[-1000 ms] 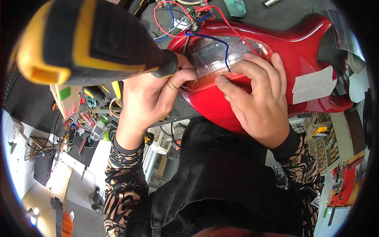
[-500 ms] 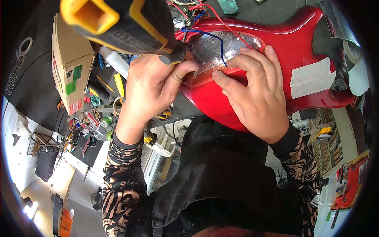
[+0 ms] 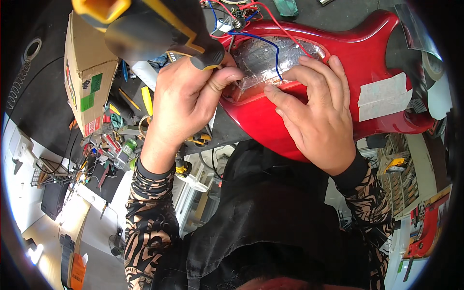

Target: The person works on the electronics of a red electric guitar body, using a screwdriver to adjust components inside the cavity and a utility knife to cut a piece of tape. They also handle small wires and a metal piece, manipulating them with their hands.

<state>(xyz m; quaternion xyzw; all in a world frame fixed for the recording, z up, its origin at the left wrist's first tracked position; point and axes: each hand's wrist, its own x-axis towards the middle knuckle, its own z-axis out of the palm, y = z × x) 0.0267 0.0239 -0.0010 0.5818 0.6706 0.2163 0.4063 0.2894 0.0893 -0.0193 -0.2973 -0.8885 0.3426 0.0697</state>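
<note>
A glossy red guitar body (image 3: 270, 133) lies across the bench before me. Its control cavity (image 3: 261, 53) is lined with silvery foil. My left hand (image 3: 183, 96) is closed at the cavity's left end, around the lower part of a black-and-yellow screwdriver (image 3: 159, 34) whose large handle rises toward the upper left. Its tip is hidden behind my fingers. My right hand (image 3: 319, 111) rests on the red body with fingers apart, fingertips along the cavity's edge. A blue wire (image 3: 277, 53) runs across the foil to beside my right index finger; a red wire (image 3: 285, 31) arches over the cavity.
Small wired electronic parts (image 3: 238, 21) sit above the body. Masking tape (image 3: 384, 96) is stuck on its right part. At left stands a cardboard box (image 3: 89, 72), with a yellow-handled tool (image 3: 146, 100) and scattered tools beside it. A clear film sheet (image 3: 418, 29) is at upper right.
The screwdriver's handle has shifted slightly left and up in view. The guitar body and right hand appear a little farther right; both hands keep their places on it.
</note>
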